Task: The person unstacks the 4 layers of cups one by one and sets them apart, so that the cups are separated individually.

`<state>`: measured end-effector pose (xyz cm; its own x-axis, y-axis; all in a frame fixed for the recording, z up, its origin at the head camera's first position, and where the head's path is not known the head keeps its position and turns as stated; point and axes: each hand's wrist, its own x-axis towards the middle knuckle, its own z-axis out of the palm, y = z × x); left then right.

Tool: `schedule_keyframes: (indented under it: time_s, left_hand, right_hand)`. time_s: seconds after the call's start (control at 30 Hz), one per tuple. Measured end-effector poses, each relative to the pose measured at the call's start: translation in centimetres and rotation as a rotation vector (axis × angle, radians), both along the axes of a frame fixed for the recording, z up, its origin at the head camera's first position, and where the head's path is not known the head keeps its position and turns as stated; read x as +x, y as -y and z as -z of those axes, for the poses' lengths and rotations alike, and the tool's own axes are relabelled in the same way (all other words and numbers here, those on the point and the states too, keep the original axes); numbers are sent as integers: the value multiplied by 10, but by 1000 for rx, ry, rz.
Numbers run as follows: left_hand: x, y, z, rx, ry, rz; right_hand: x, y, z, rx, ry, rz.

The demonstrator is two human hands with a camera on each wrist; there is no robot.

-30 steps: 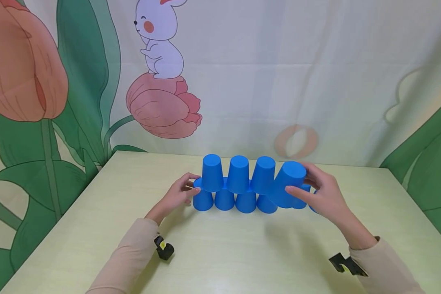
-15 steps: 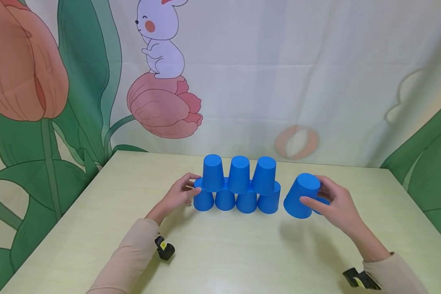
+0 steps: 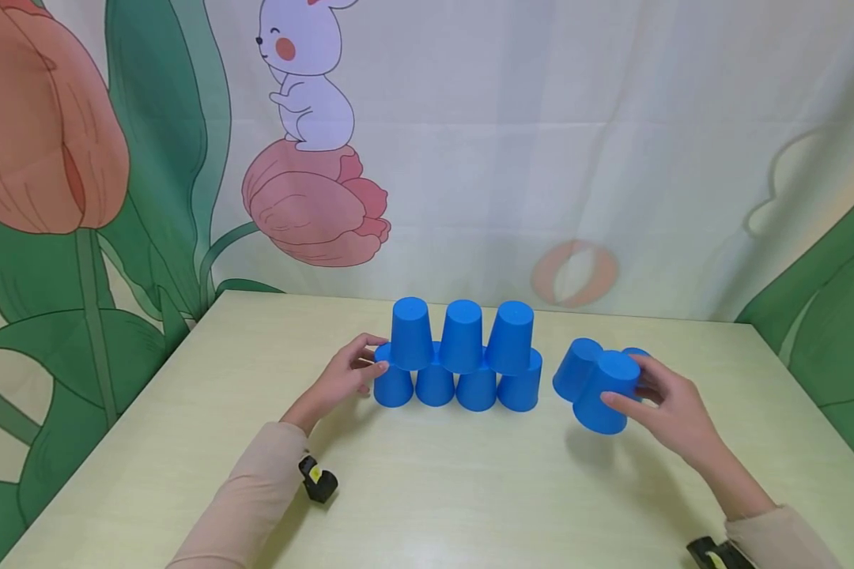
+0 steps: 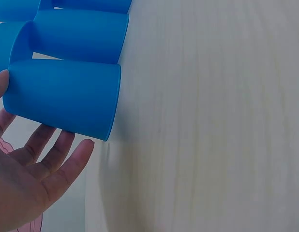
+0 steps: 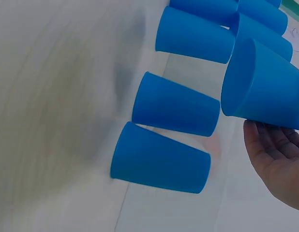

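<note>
Blue cups stand upside down on the table in two tiers. Three upper cups (image 3: 461, 338) rest across several lower cups (image 3: 477, 390). My left hand (image 3: 345, 371) holds the leftmost lower cup (image 4: 65, 96) near its base, thumb in front and fingers behind, the lower fingers spread loosely. To the right of the stack, my right hand (image 3: 672, 407) grips another upside-down cup (image 3: 607, 395), slightly tilted, its shadow on the table below. Behind that cup stand two more, a left one (image 5: 176, 104) and a right one (image 5: 159, 159), partly hidden in the head view.
The pale wooden table (image 3: 427, 490) reaches back to a curtain (image 3: 470, 158) printed with tulips and a rabbit. A black wrist camera mount (image 3: 318, 480) sits by the left sleeve, and another (image 3: 719, 553) by the right sleeve.
My right hand has carried its cup rightward and lower, away from the stack's right end, uncovering the left one of the two standing cups. The left hand stays at the same cup.
</note>
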<state>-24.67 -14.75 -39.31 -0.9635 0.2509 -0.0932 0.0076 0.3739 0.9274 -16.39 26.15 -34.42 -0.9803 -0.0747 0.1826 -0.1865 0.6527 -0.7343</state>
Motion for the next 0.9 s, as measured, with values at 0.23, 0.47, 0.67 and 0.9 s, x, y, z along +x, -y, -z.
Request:
schedule_keyframes:
  time_s: [0.23, 0.47, 0.67, 0.9]
  left_hand:
    - [20, -7, -28, -20, -9, -1]
    - [8, -3, -11, -8, -6, -2]
    - [-4, 1, 7, -5, -15, -3]
    - [-5, 2, 8, -9, -17, -14]
  right_hand:
    - [2, -16, 4, 7, 56, 24]
    - [2, -31, 8, 26, 101, 62]
    - [1, -43, 13, 46, 130, 91]
    - [0, -53, 17, 69, 118, 108]
